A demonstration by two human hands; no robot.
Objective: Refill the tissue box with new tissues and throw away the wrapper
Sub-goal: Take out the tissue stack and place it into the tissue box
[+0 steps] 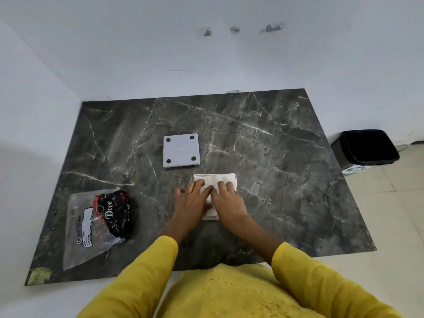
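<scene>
1. While both hands are pressing down on the tissues [226, 179], the box [234, 180] sits right in front of the person, near the middle of the table [286, 157], open side up as far as I can tell.
2. Left hand [191, 201] is flat, fingers spread, palm down on the left part of the stack. Right hand [228, 199] is the same on the right part. Neither is gripping anything, they're just open and pushing.
3. Lid [180, 150] (grey square, four dark dots at the corners) lies flat just beyond the box, slightly to the left and not touching it. So from the hands it's straight ahead and a bit left, which makes the left hand the nearer one for grabbing it.
4. It's square, so no real long axis to worry about; its edges run roughly parallel to the box edges, so it probably won't need much turning.
5. Wrapper [96, 228] is well off to the left near the table's front edge, clear plastic with a dark printed part, lying flat-ish and looking emptied. Left hand is closer to it too.
6. Bin [364, 146] is on the floor past the right edge of the table, so the wrapper has to cross the whole table to get there.
7. My guess: tissues are nearly seated, lid goes on next, wrapper last.
</scene>
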